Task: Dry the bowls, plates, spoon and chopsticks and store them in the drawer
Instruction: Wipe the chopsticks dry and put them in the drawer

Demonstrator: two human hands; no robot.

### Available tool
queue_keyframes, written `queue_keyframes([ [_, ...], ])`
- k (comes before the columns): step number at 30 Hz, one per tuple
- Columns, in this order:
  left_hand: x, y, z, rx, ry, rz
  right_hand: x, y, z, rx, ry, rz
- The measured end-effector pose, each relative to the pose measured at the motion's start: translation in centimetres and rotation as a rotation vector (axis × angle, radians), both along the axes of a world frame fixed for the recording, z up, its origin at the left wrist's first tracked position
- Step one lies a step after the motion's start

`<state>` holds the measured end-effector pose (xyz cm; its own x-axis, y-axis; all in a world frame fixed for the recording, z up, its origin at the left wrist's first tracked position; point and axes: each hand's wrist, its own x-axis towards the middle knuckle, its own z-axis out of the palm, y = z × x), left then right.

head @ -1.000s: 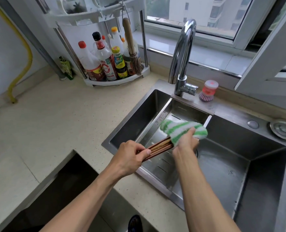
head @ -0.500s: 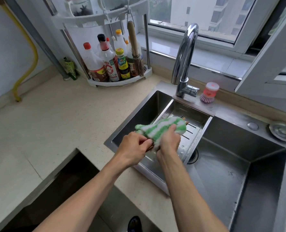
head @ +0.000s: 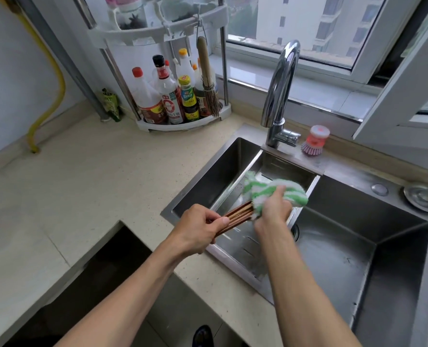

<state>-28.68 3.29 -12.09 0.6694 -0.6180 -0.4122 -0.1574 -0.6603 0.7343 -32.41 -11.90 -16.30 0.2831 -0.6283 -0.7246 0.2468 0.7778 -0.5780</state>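
My left hand [head: 200, 227] grips the near ends of a bundle of brown wooden chopsticks [head: 238, 215] above the front edge of the steel sink [head: 358, 246]. My right hand [head: 273, 209] holds a green-and-white striped cloth [head: 270, 190] wrapped round the far part of the chopsticks, whose tips are hidden inside it. Both hands are over the perforated drain tray [head: 245, 244] set in the sink's left side. An open dark drawer [head: 87, 279] gapes below the counter at the lower left. No bowls, plates or spoon are in view.
A tall chrome faucet [head: 280, 96] rises behind the tray, with a pink dish brush [head: 314, 141] to its right. A white corner rack [head: 180, 96] of sauce bottles stands at the back on the beige counter [head: 70, 191]. A window frame [head: 395, 96] juts in at right.
My right hand with the cloth has slid away from my left hand toward the chopstick tips, baring the brown shafts again. The left hand keeps its grip.
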Motion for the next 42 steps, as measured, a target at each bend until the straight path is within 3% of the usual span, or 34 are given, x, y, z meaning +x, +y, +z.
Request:
queue_keyframes([
  [3, -0.2, -0.9, -0.1, -0.007, -0.024, 0.041, 0.5, 2.6, -0.2, -0.033, 0.061, 0.089],
  [9, 0.3, 1.4, 0.6, -0.007, 0.086, -0.019, -0.8, -2.4, 0.3, -0.034, 0.064, -0.146],
  [14, -0.1, 0.2, 0.0, -0.019, 0.080, 0.023, -0.7, 0.2, -0.1, -0.040, 0.083, -0.052],
  [19, -0.3, 1.1, 0.1, -0.040, 0.108, 0.018, -1.1, -2.3, -0.4, -0.037, -0.052, -0.077],
  [24, -0.4, -0.8, 0.0, -0.073, -0.018, 0.081, 0.0, 1.5, 0.0, -0.096, 0.018, 0.136],
  [27, 0.2, 0.7, 0.1, -0.056, 0.005, 0.071, -0.3, -0.6, 0.4, -0.089, -0.022, 0.089],
  [29, 0.1, 0.3, -0.1, -0.032, -0.044, 0.040, 0.0, -0.6, 0.3, -0.078, 0.030, 0.030],
  [32, -0.3, -1.3, -0.9, 0.009, -0.168, 0.056, 1.1, 3.5, 0.1, -0.092, 0.112, 0.152],
  [36, 0.5, 0.0, -1.1, 0.007, -0.122, 0.071, 1.3, 2.7, -0.5, -0.150, 0.107, 0.185],
  [42, 1.5, 2.2, -0.5, 0.060, -0.132, 0.017, -0.2, -2.8, -1.5, -0.278, 0.435, 0.190],
])
